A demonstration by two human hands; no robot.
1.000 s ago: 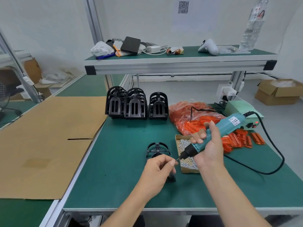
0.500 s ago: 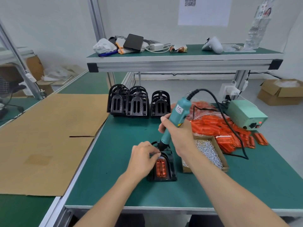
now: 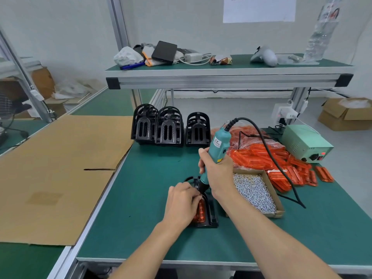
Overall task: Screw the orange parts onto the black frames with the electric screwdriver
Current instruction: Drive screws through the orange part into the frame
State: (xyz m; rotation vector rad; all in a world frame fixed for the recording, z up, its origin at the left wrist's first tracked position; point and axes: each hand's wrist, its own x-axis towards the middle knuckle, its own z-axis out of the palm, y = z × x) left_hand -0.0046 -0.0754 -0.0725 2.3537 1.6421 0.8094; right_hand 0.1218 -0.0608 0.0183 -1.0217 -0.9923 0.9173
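Note:
A black frame (image 3: 212, 213) lies flat on the green bench in front of me, with an orange part (image 3: 200, 212) seated in it. My right hand (image 3: 218, 174) grips the teal electric screwdriver (image 3: 217, 147) almost upright, its tip down on the top end of the frame. My left hand (image 3: 182, 204) rests on the frame's left side, its fingertips pinching something small, probably a screw, at the screwdriver's tip. The hand hides most of the orange part.
Three stacks of black frames (image 3: 167, 127) stand at the back. Loose orange parts (image 3: 281, 164) lie in a heap on the right, beside a cardboard tray of screws (image 3: 254, 192) and the green power unit (image 3: 306, 142). Cardboard sheet (image 3: 56, 170) covers the left bench.
The screwdriver swung from a slant over the screw tray to upright over the frame. My left hand moved from the screwdriver's tip down onto the frame.

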